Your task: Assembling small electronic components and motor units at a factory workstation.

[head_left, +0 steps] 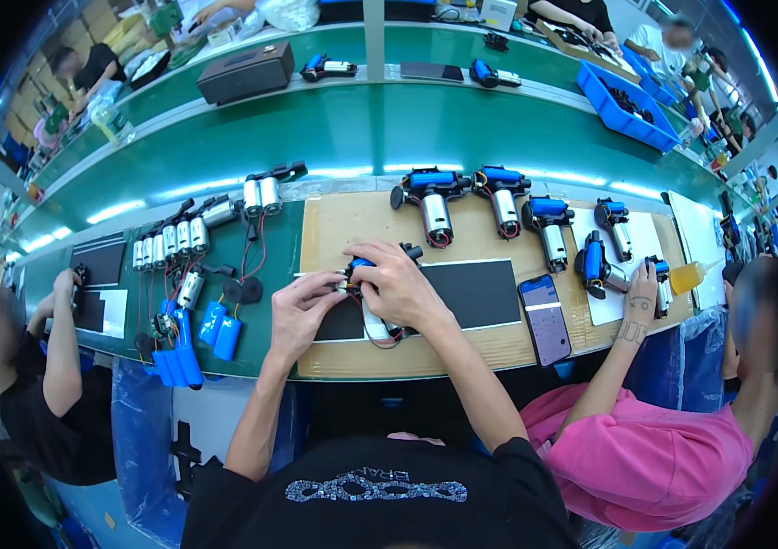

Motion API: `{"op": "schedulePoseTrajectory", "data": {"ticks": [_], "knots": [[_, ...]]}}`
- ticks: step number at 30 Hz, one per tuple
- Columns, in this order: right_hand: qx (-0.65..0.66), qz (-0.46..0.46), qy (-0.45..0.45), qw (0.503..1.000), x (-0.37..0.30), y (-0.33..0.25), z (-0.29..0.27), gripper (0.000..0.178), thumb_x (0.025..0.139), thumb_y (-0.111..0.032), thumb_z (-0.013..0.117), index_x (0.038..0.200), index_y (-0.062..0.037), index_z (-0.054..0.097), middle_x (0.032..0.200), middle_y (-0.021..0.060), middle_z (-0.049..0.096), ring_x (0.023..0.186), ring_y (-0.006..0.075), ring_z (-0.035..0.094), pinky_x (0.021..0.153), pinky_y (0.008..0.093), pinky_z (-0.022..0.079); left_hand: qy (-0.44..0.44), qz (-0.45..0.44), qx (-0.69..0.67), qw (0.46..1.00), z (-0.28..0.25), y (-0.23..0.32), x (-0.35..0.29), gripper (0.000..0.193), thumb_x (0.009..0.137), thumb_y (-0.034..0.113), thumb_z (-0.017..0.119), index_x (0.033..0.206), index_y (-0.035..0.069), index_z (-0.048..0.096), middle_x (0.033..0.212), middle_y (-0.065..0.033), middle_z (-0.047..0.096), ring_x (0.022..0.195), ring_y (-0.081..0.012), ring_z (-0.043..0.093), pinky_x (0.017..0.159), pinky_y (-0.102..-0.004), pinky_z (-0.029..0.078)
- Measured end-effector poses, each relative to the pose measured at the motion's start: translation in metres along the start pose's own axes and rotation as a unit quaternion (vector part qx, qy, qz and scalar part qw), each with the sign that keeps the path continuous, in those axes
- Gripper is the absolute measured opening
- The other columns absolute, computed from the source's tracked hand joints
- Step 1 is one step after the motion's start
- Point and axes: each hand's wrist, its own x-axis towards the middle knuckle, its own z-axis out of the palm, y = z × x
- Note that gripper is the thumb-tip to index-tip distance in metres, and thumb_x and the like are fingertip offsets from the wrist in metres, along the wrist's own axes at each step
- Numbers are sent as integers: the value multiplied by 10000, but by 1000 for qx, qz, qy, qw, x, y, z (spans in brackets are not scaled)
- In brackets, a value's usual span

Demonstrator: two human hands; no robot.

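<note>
Both my hands meet over a motor assembly (376, 327) with a silver cylinder, a blue battery pack and thin red and black wires. My right hand (400, 285) curls over its top and grips it. With thumb and fingers pinched, my left hand (302, 309) holds the assembly's left end by the wires; the exact part is hidden between the fingertips. Under the hands lies a black mat (471, 295) on a cardboard sheet (338, 220). Similar finished-looking assemblies stand beyond, including one motor assembly (434, 212) straight ahead.
Bare silver motors (169, 242) and blue battery packs (178, 357) lie to the left on the green bench. A phone (546, 320) rests right of the mat. A pink-sleeved co-worker's hand (642, 291) reaches in at right. Farther back are a blue bin (627, 110) and a brown box (247, 73).
</note>
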Motion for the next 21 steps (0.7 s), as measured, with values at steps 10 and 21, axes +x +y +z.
{"op": "schedulePoseTrajectory", "data": {"ticks": [10, 21], "knots": [[-115, 79, 135, 981, -9, 10, -14, 253, 884, 7, 633, 1121, -20, 715, 1263, 150, 721, 1269, 335, 640, 1199, 623, 350, 39, 125, 203, 970, 5, 18, 1, 430, 771, -6, 875, 1194, 24, 798, 1154, -144, 790, 1014, -227, 772, 917, -338, 607], [-23, 123, 105, 986, -22, 19, -1, 220, 952, -14, 616, 1145, -25, 721, 1271, 157, 732, 1293, 345, 645, 1204, 566, 402, 75, 102, 190, 974, 16, 2, 9, 494, 710, 20, 933, 1187, 40, 807, 1137, -137, 808, 1023, -226, 774, 935, -346, 604]]}}
